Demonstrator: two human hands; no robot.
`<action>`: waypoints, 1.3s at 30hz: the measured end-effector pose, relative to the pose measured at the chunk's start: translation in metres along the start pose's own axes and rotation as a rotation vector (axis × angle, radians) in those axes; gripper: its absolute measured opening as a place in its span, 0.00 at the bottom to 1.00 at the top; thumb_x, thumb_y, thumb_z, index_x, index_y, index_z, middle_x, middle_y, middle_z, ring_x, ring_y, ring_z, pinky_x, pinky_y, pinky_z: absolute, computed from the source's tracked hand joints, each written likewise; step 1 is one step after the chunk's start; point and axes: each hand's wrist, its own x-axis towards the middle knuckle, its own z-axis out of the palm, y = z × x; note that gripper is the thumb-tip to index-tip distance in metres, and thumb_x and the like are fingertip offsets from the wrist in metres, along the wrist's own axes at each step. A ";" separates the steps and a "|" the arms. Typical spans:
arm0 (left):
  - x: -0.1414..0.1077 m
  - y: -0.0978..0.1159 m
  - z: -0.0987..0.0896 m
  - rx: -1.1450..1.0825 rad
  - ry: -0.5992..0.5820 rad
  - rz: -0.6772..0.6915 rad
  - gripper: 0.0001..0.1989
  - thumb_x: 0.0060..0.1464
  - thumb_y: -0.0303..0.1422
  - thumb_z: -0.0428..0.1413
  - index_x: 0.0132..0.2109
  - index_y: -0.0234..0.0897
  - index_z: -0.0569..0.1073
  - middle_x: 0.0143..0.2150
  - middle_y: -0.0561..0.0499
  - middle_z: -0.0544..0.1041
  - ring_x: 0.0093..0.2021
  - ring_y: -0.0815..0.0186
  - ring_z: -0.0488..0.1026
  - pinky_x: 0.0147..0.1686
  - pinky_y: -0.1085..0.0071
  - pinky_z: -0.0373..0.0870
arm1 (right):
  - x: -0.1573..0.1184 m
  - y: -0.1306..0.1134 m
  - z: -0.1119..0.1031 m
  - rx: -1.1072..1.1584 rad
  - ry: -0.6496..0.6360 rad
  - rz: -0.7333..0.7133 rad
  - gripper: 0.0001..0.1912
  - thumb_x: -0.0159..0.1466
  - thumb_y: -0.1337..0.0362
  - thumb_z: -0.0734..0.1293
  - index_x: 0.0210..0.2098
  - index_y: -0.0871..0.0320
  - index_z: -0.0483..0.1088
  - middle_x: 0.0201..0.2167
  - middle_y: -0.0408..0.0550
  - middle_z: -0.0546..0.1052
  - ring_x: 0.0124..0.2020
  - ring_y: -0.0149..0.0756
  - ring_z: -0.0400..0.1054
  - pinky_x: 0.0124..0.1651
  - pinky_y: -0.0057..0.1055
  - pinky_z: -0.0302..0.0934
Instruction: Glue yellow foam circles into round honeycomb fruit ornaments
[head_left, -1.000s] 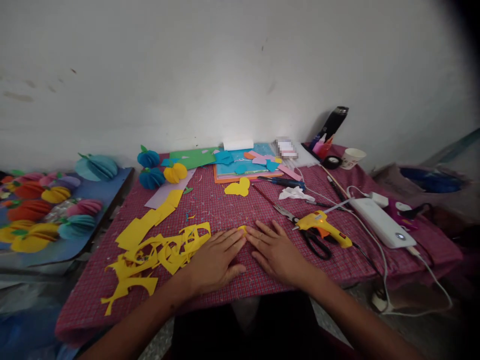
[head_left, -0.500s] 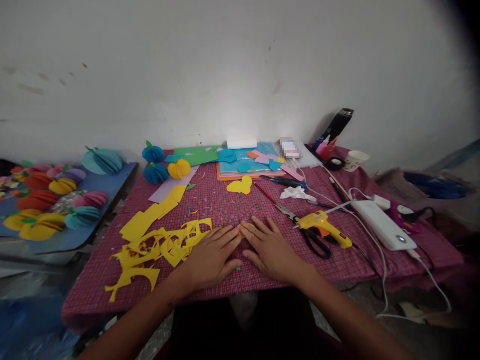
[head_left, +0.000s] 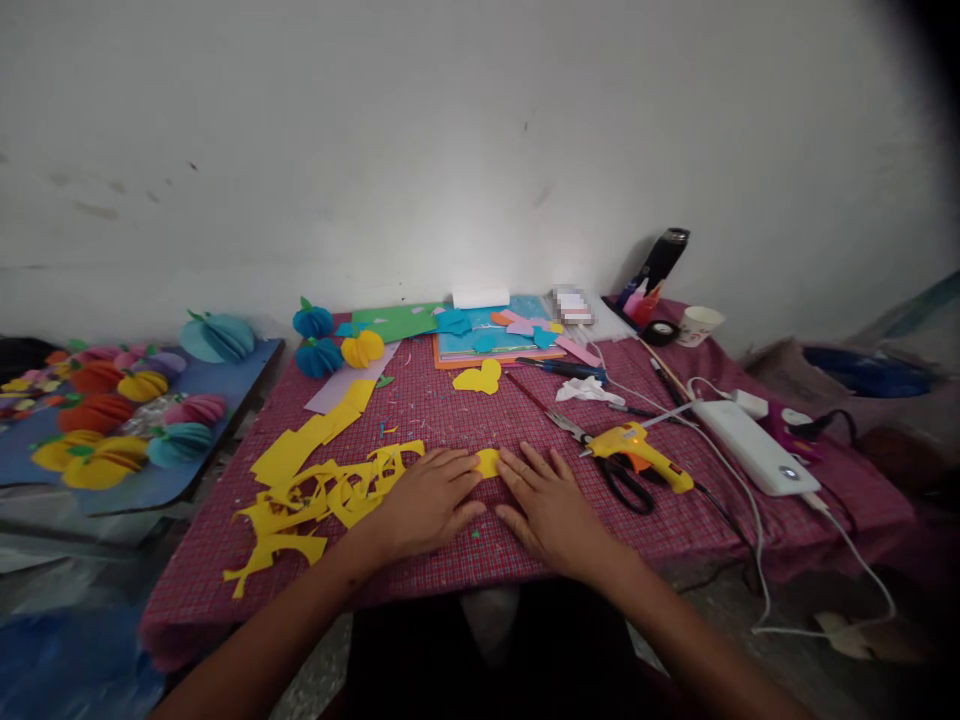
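A small yellow paper piece [head_left: 488, 463] lies on the checked tablecloth between my hands, its sides partly covered by my fingers. My left hand [head_left: 433, 500] rests flat with fingers stretched out, the tips on the piece's left edge. From the other side, my right hand [head_left: 547, 505] lies with fingers spread, its fingertips touching the right edge. Yellow paper offcuts [head_left: 292, 515] are heaped left of my left hand. Beyond the hands are several rounded yellow cutouts [head_left: 478, 377]. To the right sit a yellow glue gun [head_left: 641, 455] and black-handled scissors [head_left: 626, 487].
A white power bank [head_left: 754, 447] with trailing cables occupies the right side. Behind stand a paper cup [head_left: 699, 325] and a black flask [head_left: 666, 258] by the wall. Coloured sheets [head_left: 397, 321] lie at the back. Finished paper pumpkins [head_left: 217, 338] crowd a blue board at left.
My hands have moved slightly apart, my right hand shifting right, so more of the yellow piece shows between them. The camera view has shifted a little.
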 end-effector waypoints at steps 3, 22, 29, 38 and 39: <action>0.011 0.005 0.002 0.015 0.030 0.000 0.18 0.71 0.41 0.47 0.61 0.41 0.72 0.66 0.46 0.71 0.68 0.57 0.65 0.68 0.54 0.60 | -0.002 0.003 -0.001 0.063 0.063 -0.009 0.24 0.73 0.58 0.61 0.65 0.58 0.67 0.67 0.54 0.70 0.69 0.57 0.58 0.68 0.65 0.50; 0.027 0.023 0.020 -0.005 -0.145 0.071 0.41 0.66 0.57 0.43 0.75 0.36 0.51 0.78 0.42 0.44 0.78 0.53 0.42 0.75 0.53 0.41 | -0.029 0.009 -0.008 0.386 0.525 -0.219 0.08 0.62 0.74 0.63 0.36 0.56 0.69 0.30 0.48 0.76 0.32 0.39 0.70 0.36 0.37 0.64; 0.029 0.026 0.025 -0.059 -0.164 0.063 0.42 0.65 0.59 0.43 0.75 0.36 0.50 0.78 0.41 0.45 0.78 0.52 0.42 0.74 0.52 0.43 | -0.023 0.007 -0.009 0.373 0.480 -0.202 0.07 0.63 0.73 0.62 0.34 0.55 0.69 0.29 0.47 0.75 0.32 0.38 0.68 0.37 0.36 0.63; 0.050 -0.008 0.000 0.012 0.139 -0.053 0.27 0.70 0.44 0.47 0.71 0.41 0.62 0.75 0.44 0.58 0.74 0.55 0.54 0.72 0.51 0.52 | -0.022 0.004 -0.007 0.354 0.441 -0.184 0.07 0.64 0.73 0.62 0.34 0.56 0.69 0.29 0.47 0.75 0.31 0.38 0.67 0.36 0.36 0.62; 0.061 -0.024 -0.004 0.012 0.193 -0.116 0.23 0.70 0.40 0.47 0.67 0.40 0.66 0.70 0.44 0.66 0.71 0.56 0.61 0.71 0.54 0.56 | -0.021 0.004 -0.006 0.347 0.418 -0.172 0.07 0.65 0.73 0.62 0.34 0.57 0.69 0.30 0.48 0.76 0.32 0.38 0.68 0.37 0.36 0.62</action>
